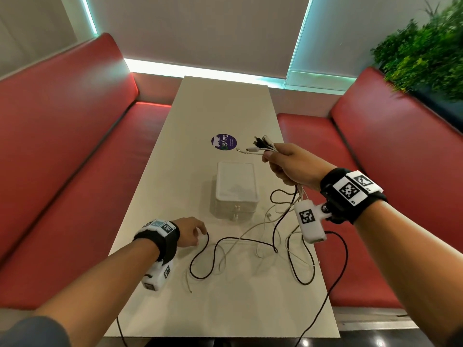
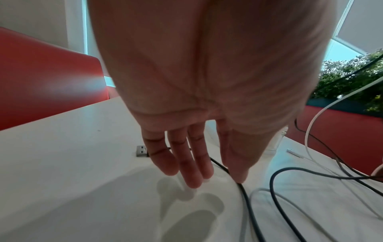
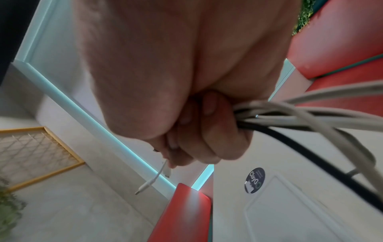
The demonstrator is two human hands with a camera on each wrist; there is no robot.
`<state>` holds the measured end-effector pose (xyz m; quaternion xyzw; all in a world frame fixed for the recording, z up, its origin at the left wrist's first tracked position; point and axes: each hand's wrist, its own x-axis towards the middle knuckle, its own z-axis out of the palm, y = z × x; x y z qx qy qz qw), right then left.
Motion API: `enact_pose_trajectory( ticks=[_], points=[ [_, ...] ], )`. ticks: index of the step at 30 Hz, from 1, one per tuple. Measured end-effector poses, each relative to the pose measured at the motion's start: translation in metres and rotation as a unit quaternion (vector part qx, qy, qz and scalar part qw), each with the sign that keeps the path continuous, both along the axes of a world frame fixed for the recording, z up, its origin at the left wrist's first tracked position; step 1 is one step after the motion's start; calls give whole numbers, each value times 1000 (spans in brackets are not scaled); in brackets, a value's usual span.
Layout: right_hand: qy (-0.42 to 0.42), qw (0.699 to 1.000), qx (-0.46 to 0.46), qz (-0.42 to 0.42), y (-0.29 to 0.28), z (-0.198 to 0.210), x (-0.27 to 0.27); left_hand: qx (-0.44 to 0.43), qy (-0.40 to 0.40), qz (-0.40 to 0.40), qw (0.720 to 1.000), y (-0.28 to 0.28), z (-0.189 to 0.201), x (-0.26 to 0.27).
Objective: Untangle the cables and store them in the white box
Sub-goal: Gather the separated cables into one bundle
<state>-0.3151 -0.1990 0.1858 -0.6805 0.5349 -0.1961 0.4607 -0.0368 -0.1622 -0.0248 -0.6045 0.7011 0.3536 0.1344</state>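
My right hand (image 1: 280, 162) is raised over the table and grips a bundle of black and white cables (image 3: 290, 117) in a fist. Their plug ends (image 1: 259, 146) stick out past the fingers. The rest of the cables (image 1: 250, 246) hang from that hand and lie in loose loops on the table. The white box (image 1: 235, 191) stands closed in the middle of the table, left of the right hand. My left hand (image 2: 217, 178) is low over the table with straight fingers. Its thumb touches a black cable (image 2: 246, 201) near a USB plug (image 2: 142, 151).
The white table (image 1: 225, 108) runs away from me between two red benches (image 1: 75, 159). A round purple sticker (image 1: 223, 142) lies beyond the box. One black cable (image 1: 325, 296) hangs over the table's near edge. A green plant (image 1: 426, 51) stands at the back right.
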Motion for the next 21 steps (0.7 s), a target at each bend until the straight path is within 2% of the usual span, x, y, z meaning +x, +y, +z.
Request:
enact_pose_trajectory(
  ticks=[3,5,7,9,10,12,13,14,15,18,19,21],
  points=[
    [-51,999,0,14,2,9,6,-14,14,-12,1000,1,2,-3],
    [-72,997,-19,22,2,16,13,-22,58,-2,998,0,16,-7],
    [-66,996,-47,36,3,21,22,-21,137,28,990,-2,41,-13],
    [-35,995,-69,60,6,21,31,-43,259,92,960,-5,74,-21],
    [-19,994,-74,72,7,19,36,-66,346,141,925,-5,91,-25],
    [4,993,-74,92,11,13,45,-102,528,249,806,-5,125,-30],
    [12,992,-73,101,13,10,49,-108,589,286,748,-5,140,-30],
    [19,991,-76,111,14,8,53,-113,621,302,714,-6,153,-31],
    [28,989,-83,120,16,6,58,-127,626,298,709,-7,163,-32],
    [40,983,-105,143,18,2,70,-274,510,224,784,-9,172,-40],
    [37,983,-106,147,18,2,73,-320,478,213,790,-9,172,-42],
    [40,981,-109,157,18,3,75,-362,469,219,775,-8,171,-43]
  ],
)
